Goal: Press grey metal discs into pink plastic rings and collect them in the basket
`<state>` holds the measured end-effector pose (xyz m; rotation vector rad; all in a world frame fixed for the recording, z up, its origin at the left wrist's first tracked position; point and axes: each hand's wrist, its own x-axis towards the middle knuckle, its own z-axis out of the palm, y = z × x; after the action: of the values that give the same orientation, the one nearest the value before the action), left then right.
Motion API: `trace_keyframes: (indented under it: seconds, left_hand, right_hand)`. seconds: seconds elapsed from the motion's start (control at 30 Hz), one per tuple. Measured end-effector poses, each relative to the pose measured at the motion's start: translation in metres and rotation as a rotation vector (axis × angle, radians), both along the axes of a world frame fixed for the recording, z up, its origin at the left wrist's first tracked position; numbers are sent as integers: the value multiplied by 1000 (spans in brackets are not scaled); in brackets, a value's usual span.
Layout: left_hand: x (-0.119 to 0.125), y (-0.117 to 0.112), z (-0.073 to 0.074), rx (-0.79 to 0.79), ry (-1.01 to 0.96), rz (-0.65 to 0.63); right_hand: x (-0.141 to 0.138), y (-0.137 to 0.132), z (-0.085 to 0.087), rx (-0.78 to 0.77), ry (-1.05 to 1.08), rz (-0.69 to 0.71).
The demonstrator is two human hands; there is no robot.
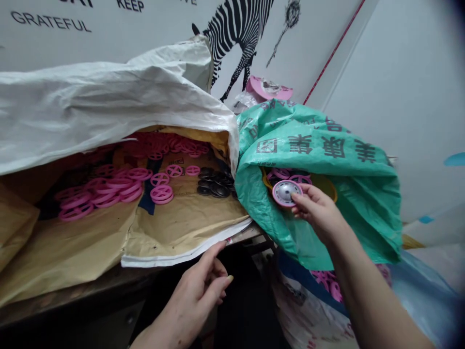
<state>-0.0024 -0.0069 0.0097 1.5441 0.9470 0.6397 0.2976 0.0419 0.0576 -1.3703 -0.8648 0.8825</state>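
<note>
Pink-rimmed disc (284, 193) at green bag (316, 148), brown paper (196, 218), zebra-painted wall (109, 43)

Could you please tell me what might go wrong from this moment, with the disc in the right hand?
The right hand pinches the pink-rimmed disc near its edge, so it might slip.
The green bag has loose plastic around the hand, which could catch on the fingers.
The pink rings lie in loose, overlapping piles inside the open sack, so a bump may slide them apart.
</note>
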Motion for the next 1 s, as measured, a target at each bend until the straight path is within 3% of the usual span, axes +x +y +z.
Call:
trace_keyframes:
  seconds: [0.1, 0.23, 0.43, 0.6, 0.7, 0.77, 0.87, 1.0]
  left_hand:
    - [-2, 0, 2, 41, 8, -12]
    - [-8, 5, 13, 164, 65, -2]
    - [-32, 32, 43, 534, 310, 40]
    - [-58, 87, 66, 805, 670, 127]
    - [-72, 128, 72, 805, 1048, 148]
    - [-78, 152, 72, 727, 1198, 134]
    - [-84, 176, 67, 625, 1268, 127]
    - [-86, 189, 56, 564, 1265, 125]
  right_hand:
    - [20, 28, 5, 48, 140, -41]
    - [25, 46, -2, 245, 217, -119]
    - [5, 26, -19, 346, 169, -144]
    - [-10, 0, -20, 402, -30, -233]
    - [-23, -16, -16, 325, -222, -239]
    - [-35, -28, -15, 279, -342, -198]
    - [-53, -43, -20, 249, -431, -44]
    - [-73, -57, -37, 257, -495, 142]
